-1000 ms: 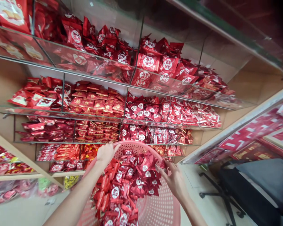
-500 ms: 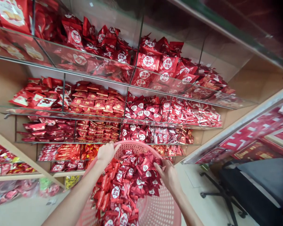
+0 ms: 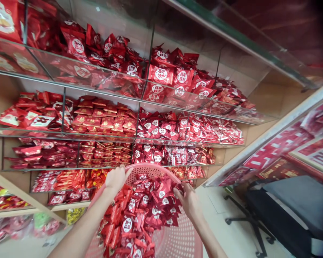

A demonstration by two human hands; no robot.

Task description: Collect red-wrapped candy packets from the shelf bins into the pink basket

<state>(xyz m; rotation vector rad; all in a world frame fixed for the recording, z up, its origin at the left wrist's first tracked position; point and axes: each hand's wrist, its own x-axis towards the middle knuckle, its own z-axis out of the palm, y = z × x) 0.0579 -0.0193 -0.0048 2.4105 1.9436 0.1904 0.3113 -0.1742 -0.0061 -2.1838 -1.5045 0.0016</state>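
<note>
A pink perforated plastic basket is in front of me, tilted, holding many small red candy packets with white round labels. They heap on its left and upper side; its lower right wall shows bare. My left hand is closed over the rim at the upper left, thumb along the edge. My right hand is at the right rim, thumb and fingers closed on a dark red candy packet beside the heap. Its other fingers are partly hidden, and whether they also touch the rim I cannot tell.
Glass-fronted shelves stacked with red packets rise ahead. A black office chair stands at the right by a wooden side panel and red goods. Bags lie low at the left. Pale floor tiles show between.
The view has shifted, so the shelves, chair and basket appear further left. Both hands keep their places at the basket, and the packets lie much as before.
</note>
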